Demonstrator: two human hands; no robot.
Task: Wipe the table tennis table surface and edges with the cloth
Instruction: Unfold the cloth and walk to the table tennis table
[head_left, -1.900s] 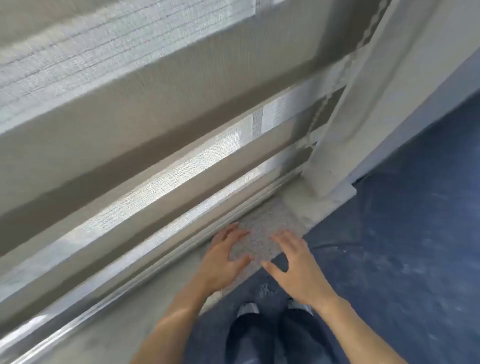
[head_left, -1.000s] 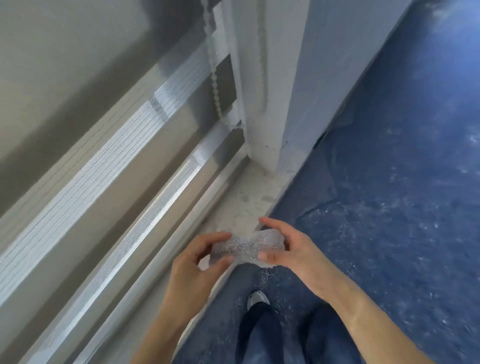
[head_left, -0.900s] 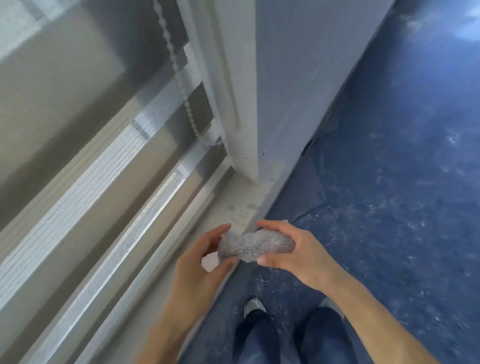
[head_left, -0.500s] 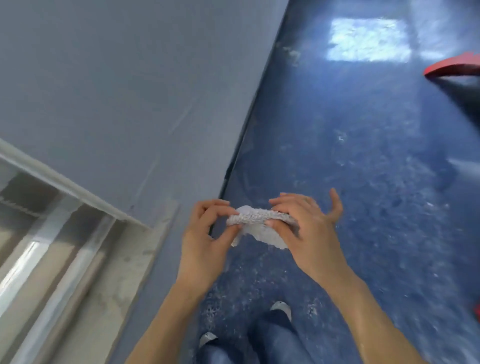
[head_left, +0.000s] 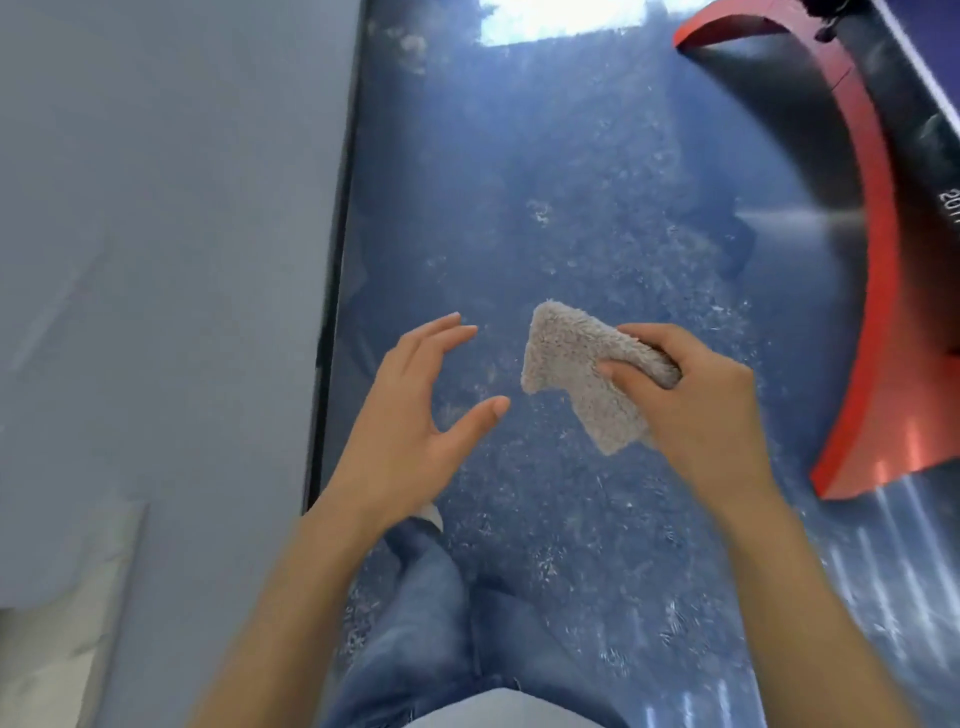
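The left hand (head_left: 410, 415) hangs free in the air above the blue floor (head_left: 545, 182), grasping nothing. Its palm is turned inward toward the other hand, its fingers (head_left: 441, 332) are straight and held close together, reaching up and to the right, and its thumb (head_left: 478, 421) is splayed wide below them, so that the hand forms a loose C. The right hand (head_left: 696, 415) is clenched around a fluffy grey cloth (head_left: 571, 364), with its back toward the camera, its fingers curled over the top of the bunched fabric and its thumb pressed into the near face. Both forearms are bare and run up from the bottom of the view. The cloth is held off the floor, between the two hands, touching only the right one and standing clear of the left. It is folded. Its thick upper edge runs from a rounded corner at the upper left down and to the right into the fist, and that corner points toward the left hand's fingertips. A free flap droops from the grip toward the person, ending in a blunt lower corner. At the right edge of the floor stands a red curved support (head_left: 878, 270), and beyond it lies the dark table tennis table (head_left: 919, 130), well apart from the cloth. A pale blue-grey wall (head_left: 156, 234) fills the left side. Blue jeans (head_left: 431, 623) and the toe of a shoe (head_left: 431, 515) show below the hands.
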